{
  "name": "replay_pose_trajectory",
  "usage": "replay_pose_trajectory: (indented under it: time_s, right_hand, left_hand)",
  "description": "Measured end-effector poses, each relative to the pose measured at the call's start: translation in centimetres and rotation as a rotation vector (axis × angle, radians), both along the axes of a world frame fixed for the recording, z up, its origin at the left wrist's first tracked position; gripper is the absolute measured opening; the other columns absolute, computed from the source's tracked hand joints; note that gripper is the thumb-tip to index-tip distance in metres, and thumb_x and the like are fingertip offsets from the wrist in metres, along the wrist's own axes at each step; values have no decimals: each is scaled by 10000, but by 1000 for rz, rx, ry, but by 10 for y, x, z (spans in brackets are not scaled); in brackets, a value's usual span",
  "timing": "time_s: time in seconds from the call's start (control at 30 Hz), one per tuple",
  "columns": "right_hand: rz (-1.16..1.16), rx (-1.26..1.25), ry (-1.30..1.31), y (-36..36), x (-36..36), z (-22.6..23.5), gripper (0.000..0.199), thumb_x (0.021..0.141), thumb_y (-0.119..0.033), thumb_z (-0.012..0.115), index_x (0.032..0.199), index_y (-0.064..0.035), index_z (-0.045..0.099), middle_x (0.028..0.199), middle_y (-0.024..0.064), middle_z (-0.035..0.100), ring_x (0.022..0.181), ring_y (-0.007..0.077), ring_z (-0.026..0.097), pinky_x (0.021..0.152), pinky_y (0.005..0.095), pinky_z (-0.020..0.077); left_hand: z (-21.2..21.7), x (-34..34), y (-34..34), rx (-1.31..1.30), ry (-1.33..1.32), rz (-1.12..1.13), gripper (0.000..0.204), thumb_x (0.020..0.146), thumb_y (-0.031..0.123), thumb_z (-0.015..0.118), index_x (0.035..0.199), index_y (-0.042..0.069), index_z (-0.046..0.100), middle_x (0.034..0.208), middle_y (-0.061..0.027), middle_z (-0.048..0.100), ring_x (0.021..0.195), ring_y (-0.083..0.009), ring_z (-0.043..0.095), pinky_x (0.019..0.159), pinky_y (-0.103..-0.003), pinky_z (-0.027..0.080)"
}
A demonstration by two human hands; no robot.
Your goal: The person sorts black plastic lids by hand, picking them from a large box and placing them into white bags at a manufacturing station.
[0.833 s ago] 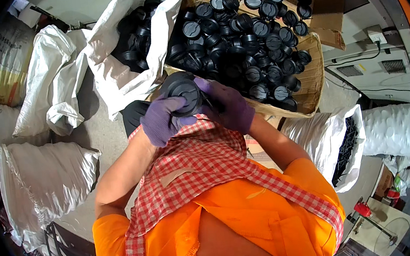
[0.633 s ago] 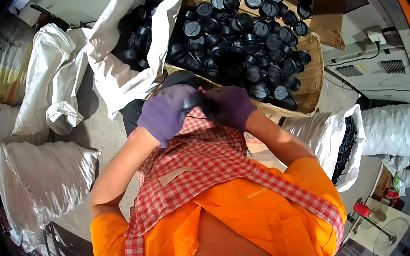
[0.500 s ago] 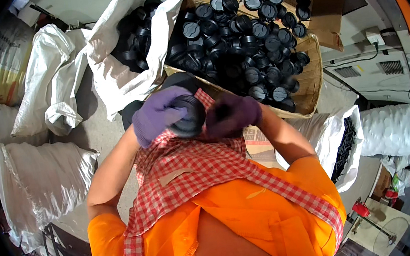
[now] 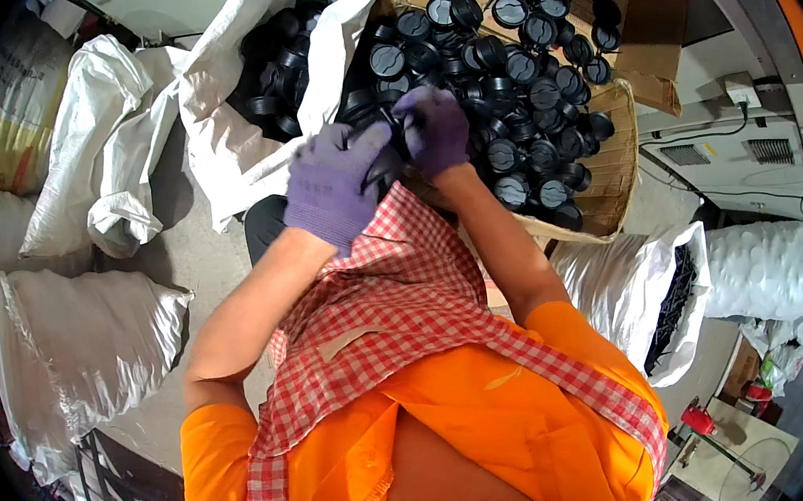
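Observation:
Both my hands wear purple gloves and meet over my lap, at the near edge of a cardboard box (image 4: pixel 615 184). My left hand (image 4: pixel 331 184) is closed round a black round plastic cap (image 4: pixel 385 167), mostly covered by the fingers and thumb. Close against its far right side is my right hand (image 4: pixel 436 131), fingers curled in; what they grip, if anything, is hidden. Behind the hands, a heap of black round caps (image 4: pixel 519 67) with grey-looking lids fills the box. An open white sack (image 4: pixel 218 138) left of the box holds more black round parts (image 4: pixel 277 68).
Filled white sacks (image 4: pixel 85 357) stand to the left, beside a folded white sack (image 4: pixel 91 136). On the right are an open white sack (image 4: pixel 610 277) of thin black parts and a wrapped white bundle (image 4: pixel 775 265). A grey cabinet (image 4: pixel 723 143) with a cable stands behind.
My hands have moved away from my body toward the box, the right one further up and left. The black cap has gone along in my left hand. The view has shifted slightly.

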State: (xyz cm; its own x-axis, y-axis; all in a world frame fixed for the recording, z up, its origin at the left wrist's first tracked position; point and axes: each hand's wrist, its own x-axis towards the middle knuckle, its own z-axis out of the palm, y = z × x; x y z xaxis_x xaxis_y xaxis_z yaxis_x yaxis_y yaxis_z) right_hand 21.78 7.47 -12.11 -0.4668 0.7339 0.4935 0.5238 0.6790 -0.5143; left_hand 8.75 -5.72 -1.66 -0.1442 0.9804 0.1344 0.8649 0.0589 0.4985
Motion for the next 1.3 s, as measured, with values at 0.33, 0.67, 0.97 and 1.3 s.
replay_pose_trajectory:
  time_s: [0.33, 0.67, 0.97, 1.3]
  right_hand:
    - [-353, -1548, 573, 56, -90, -129, 282, 765, -57, 647, 1021, -139, 558, 836, 20, 591, 596, 155, 530, 452, 310, 418]
    - [308, -1456, 749, -29, -29, 50, 240, 767, -84, 609, 996, -21, 636, 790, 12, 614, 618, 91, 533, 561, 220, 409]
    - [495, -764, 250, -28, 72, 48, 393, 792, -21, 584, 1182, -52, 556, 1002, 75, 650, 884, 119, 609, 779, 277, 487]
    - [563, -560, -63, -54, 56, 74, 310, 746, -220, 654, 1030, -174, 540, 812, 99, 634, 795, 318, 620, 678, 384, 506]
  left_hand:
    - [-13, -50, 35, 26, 62, -88, 649, 664, 247, 736, 1247, 117, 483, 1333, -204, 381, 1210, -390, 390, 1011, -428, 343]
    - [-55, -15, 36, 38, -350, 117, 656, 713, 94, 644, 1315, 94, 384, 1264, -177, 474, 1115, -328, 504, 943, -354, 415]
    - [-20, -12, 24, -654, -1220, -76, 443, 731, 12, 570, 1174, 21, 553, 990, -51, 599, 860, -141, 566, 798, -257, 462]
    - [-38, -13, -18, -407, -1332, -64, 459, 728, -27, 557, 1183, 27, 532, 1066, -68, 595, 910, -177, 580, 829, -263, 464]
